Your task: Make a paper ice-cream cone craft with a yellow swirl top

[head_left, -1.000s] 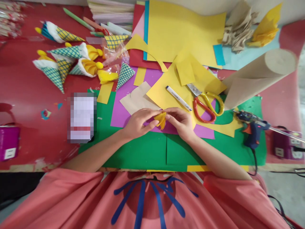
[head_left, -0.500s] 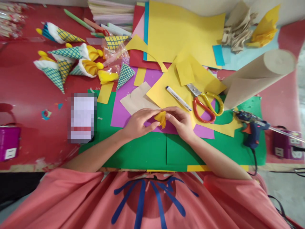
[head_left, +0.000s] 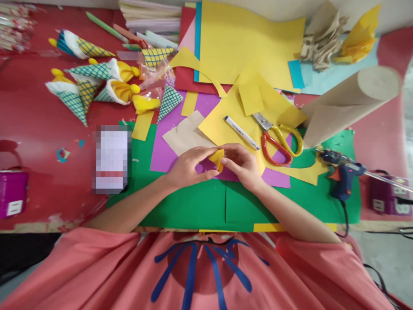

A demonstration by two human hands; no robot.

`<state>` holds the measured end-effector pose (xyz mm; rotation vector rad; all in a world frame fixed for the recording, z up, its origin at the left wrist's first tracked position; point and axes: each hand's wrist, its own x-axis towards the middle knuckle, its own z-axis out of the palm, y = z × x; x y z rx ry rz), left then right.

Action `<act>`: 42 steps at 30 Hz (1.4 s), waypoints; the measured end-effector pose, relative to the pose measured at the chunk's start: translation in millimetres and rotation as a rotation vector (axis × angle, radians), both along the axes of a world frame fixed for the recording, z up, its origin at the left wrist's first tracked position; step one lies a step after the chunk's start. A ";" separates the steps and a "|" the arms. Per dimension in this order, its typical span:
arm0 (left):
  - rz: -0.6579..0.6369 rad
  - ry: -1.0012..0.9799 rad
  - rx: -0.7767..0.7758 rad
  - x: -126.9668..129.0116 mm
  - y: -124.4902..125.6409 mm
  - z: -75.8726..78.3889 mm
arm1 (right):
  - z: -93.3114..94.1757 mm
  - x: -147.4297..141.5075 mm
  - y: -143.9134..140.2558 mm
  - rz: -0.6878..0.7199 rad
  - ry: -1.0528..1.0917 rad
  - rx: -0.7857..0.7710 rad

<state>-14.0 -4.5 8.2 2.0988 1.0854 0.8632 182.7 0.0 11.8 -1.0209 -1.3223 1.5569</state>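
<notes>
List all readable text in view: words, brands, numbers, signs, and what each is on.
None legible.
White pen: small dark print along barrel, too small to read.
Purple box at far left: white label, marks unreadable.
Purple box at far right: white markings, too blurred.
Pixelated block: any text obscured.

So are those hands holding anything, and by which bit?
A folded yellow paper, held at its top and right edges by fingers of the left hand and right hand.
</notes>
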 end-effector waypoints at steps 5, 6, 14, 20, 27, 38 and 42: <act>0.000 -0.011 -0.008 0.7 -0.7 1.1 | 1.1 0.5 0.3 0.000 -0.020 0.037; 0.002 -0.014 -0.016 0.5 -0.8 0.9 | 1.6 0.7 0.5 0.002 -0.026 0.047; -0.010 -0.022 -0.047 -1.2 -0.6 -1.1 | 1.6 3.4 0.9 0.022 -0.004 0.090; -0.012 -0.013 0.026 -2.0 0.4 -5.2 | -0.1 3.8 0.7 0.024 0.010 0.093; -0.020 0.008 0.073 -2.1 0.6 -8.4 | -2.5 1.7 -1.4 0.033 -0.029 0.070; -0.035 0.012 0.152 0.5 -0.9 -7.7 | -1.7 2.1 -2.2 0.018 0.037 0.021; -0.057 0.024 0.131 0.2 -0.9 -8.1 | -1.9 1.6 -2.2 0.010 0.059 0.034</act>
